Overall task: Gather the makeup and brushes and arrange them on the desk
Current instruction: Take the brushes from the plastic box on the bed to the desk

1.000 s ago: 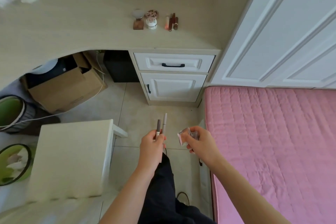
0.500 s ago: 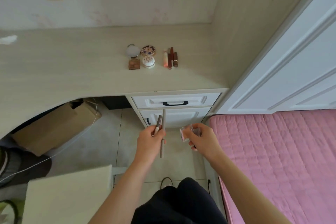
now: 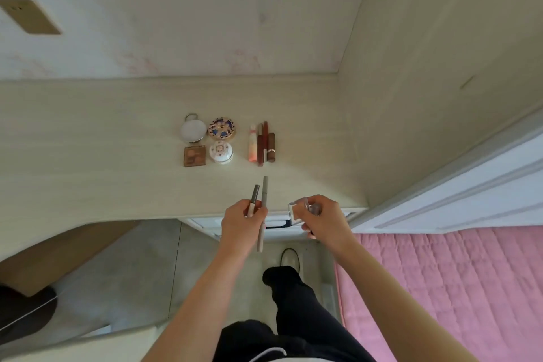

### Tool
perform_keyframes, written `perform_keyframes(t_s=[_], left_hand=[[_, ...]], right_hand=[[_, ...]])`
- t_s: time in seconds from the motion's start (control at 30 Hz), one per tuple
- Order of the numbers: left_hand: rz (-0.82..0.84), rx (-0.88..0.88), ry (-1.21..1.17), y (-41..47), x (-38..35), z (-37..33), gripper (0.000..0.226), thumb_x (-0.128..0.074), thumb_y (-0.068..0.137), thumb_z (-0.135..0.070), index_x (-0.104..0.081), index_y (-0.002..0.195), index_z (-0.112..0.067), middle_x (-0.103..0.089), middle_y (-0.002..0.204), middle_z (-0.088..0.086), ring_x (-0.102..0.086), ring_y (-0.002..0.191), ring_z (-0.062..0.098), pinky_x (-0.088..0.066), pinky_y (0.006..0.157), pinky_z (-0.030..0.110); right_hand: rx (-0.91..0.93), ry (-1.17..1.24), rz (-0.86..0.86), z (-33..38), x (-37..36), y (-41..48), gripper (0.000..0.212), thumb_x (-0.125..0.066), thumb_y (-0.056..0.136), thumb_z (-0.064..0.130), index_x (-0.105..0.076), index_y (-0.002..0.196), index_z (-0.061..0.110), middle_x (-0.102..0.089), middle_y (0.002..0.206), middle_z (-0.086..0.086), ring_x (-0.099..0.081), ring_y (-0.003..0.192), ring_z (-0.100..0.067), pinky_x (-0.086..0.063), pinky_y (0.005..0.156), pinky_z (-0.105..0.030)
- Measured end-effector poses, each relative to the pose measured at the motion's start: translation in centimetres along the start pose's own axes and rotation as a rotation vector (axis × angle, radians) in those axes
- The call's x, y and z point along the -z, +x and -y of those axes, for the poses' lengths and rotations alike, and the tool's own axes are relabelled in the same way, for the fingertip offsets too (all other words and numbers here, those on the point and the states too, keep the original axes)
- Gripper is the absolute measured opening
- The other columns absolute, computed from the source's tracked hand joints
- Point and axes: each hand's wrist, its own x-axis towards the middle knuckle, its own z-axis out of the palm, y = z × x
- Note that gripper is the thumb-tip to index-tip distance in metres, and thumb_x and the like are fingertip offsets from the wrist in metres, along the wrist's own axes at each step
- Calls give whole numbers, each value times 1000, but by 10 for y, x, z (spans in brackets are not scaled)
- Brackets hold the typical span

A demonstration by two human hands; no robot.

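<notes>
A pale wood-grain desk (image 3: 88, 156) runs along the wall into the corner, with a pink quilted bed (image 3: 440, 288) to the right and a white panelled wardrobe door (image 3: 470, 191) above the bed. A person in dark trousers stands at the desk's front edge, both bare forearms reaching forward over the white drawers (image 3: 205, 222).

The left hand (image 3: 239, 222) has its fingers curled round two slim cosmetic pencils held side by side, tips pointing toward the desk's back: a longer grey pencil (image 3: 265, 197) and a shorter dark-capped pencil (image 3: 255, 195). The right hand (image 3: 321, 216), just beside it, pinches a small clear case (image 3: 295, 210) between thumb and bent fingers. Whether anything else sits in that palm cannot be told.

Makeup lies in neat groups farther back on the desk, well apart from both hands. Four pieces form a square: a round silver compact (image 3: 193, 131) and a gold patterned compact (image 3: 221, 129) behind, a square brown palette (image 3: 194, 156) and a white floral jar (image 3: 221, 152) in front. Just to their right, a row of lipstick tubes (image 3: 262, 144) lies parallel, touching side to side.
</notes>
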Motion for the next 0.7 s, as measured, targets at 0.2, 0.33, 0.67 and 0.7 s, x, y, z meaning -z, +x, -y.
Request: perform_keyframes(t_s=[0.2,0.33,0.67,0.7], left_hand=[[-47,26,60,52,-30,-30,9,-62,84,-15,-64,80,-8,-67,77,12,-66,75,27,-54,74,40],[-45,40,100,79,-44,-47,6,-61,85,-16,-64,82,-11,-66,74,6,-64,71,22,-49,63,28],[19,7,251,142,-56,-72,10,-59,82,-16,-60,83,-6,-67,80,12,-67,73,26,-53,64,34],[29,7,267,148,-57,-74,10,-59,82,-16,-60,82,-6,-67,80,13,-67,74,27,-54,66,37]], right_hand=[[-22,-45,44,17,20,62,7,-65,87,26,-60,86,21,-59,75,-10,-58,54,-11,-47,57,-30],[-61,-34,38,27,25,96,7,-64,86,25,-60,86,19,-57,74,-3,-57,54,-12,-47,56,-30],[-144,-64,8,50,24,153,19,-66,82,22,-65,97,10,-63,76,-3,-60,63,-19,-51,62,-32],[-143,-87,-2,50,22,158,20,-65,82,24,-65,96,11,-64,77,-3,-62,67,-21,-53,67,-35]])
